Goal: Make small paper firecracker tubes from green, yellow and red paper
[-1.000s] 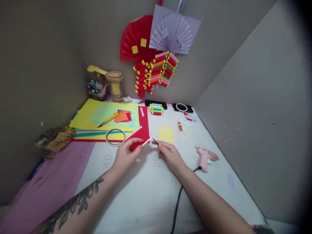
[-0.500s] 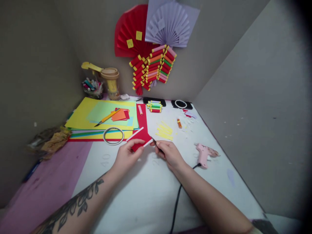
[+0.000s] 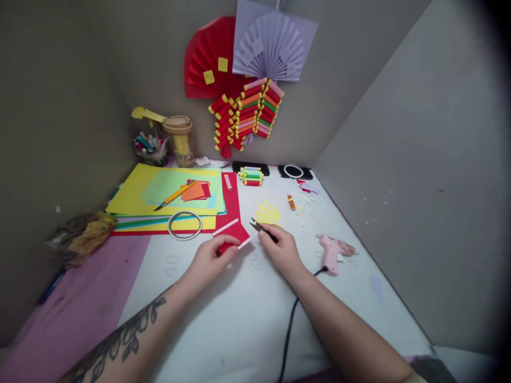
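Note:
Between the thumb and fingers of my left hand (image 3: 209, 259) is a small red paper piece (image 3: 236, 232) with white strips along two edges. My right hand (image 3: 282, 250) is closed around small dark thread snips (image 3: 266, 232), whose pointed blades are parted and aim toward the paper. A short gap separates the blade tips from the paper's right corner. Just beyond my right hand lie thin yellow paper strips (image 3: 268, 213). A grey tape roll (image 3: 184, 225) lies to the left of the paper.
Coloured paper sheets (image 3: 131, 197) are stacked at the left with a yellow craft knife (image 3: 175, 194) on top. Rolled paper tubes (image 3: 252, 175) lie at the back. A pink glue gun (image 3: 331, 254) sits at the right, its black cord (image 3: 290, 324) running forward.
The snips have come away from the paper's right corner, and their blades now show parted. My left hand has shifted slightly with the red paper. The camera view has tilted a little.

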A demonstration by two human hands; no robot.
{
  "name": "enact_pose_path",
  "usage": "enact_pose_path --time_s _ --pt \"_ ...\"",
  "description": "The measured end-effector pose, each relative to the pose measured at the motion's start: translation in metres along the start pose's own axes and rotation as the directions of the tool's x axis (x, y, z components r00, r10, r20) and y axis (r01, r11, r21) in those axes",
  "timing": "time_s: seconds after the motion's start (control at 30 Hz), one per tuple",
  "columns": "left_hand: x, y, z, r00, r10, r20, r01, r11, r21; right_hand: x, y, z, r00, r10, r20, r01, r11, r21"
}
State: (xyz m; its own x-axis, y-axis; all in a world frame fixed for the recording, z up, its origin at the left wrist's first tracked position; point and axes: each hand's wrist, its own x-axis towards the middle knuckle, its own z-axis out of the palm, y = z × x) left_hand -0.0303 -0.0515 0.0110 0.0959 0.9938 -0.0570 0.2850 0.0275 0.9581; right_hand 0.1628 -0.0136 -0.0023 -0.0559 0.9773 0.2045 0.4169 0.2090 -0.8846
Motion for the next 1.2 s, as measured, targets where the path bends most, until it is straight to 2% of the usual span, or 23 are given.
enact_pose_path --time_s 0.1,0.17,0.23,0.3,0.37,0.4,0.47,0.57,0.7,0.9,1.2 --pt "-0.003 -0.001 0.0 0.978 0.003 0.209 -0.045 0.979 0.197 -0.001 0.0 -0.007 0.974 -0.225 -0.036 0.212 0.952 -0.22" --pt "-0.007 -0.001 -0.001 0.979 0.001 0.204 -0.074 0.934 0.35 -0.002 -0.001 -0.01 0.951 -0.309 -0.02 0.291 0.914 -0.281" --pt "-0.008 -0.001 -0.003 0.994 0.017 0.105 -0.064 0.888 0.456 -0.003 -0.002 -0.012 0.945 -0.327 0.012 0.317 0.908 -0.275" --pt "-0.008 0.0 -0.005 0.997 0.072 -0.034 -0.046 0.87 0.492 -0.005 -0.003 -0.012 0.962 -0.262 0.073 0.272 0.944 -0.187" --pt "-0.007 0.002 -0.007 0.972 0.178 -0.15 -0.088 0.878 0.471 -0.007 -0.002 -0.008 0.975 -0.113 0.193 0.121 0.992 -0.029" --pt "-0.006 0.002 -0.008 0.953 0.239 -0.186 -0.134 0.884 0.447 -0.009 -0.002 -0.006 0.962 -0.029 0.271 0.015 0.998 0.057" --pt "-0.006 0.002 -0.009 0.92 0.332 -0.209 -0.232 0.889 0.394 -0.012 -0.003 -0.001 0.903 0.098 0.418 -0.195 0.961 0.196" --pt "-0.005 0.002 -0.008 0.912 0.373 -0.168 -0.293 0.882 0.369 -0.017 -0.007 0.004 0.835 0.154 0.529 -0.353 0.886 0.299" --pt "-0.004 0.001 -0.007 0.929 0.358 -0.093 -0.305 0.885 0.353 -0.018 -0.015 0.005 0.809 0.167 0.564 -0.396 0.863 0.313" --pt "-0.004 0.005 -0.004 0.955 0.288 -0.074 -0.265 0.937 0.227 -0.019 -0.019 0.004 0.795 0.177 0.581 -0.4 0.872 0.281" --pt "-0.003 0.005 -0.002 0.997 0.066 -0.048 -0.063 0.997 0.054 -0.022 -0.008 0.01 0.782 0.158 0.604 -0.377 0.89 0.255"
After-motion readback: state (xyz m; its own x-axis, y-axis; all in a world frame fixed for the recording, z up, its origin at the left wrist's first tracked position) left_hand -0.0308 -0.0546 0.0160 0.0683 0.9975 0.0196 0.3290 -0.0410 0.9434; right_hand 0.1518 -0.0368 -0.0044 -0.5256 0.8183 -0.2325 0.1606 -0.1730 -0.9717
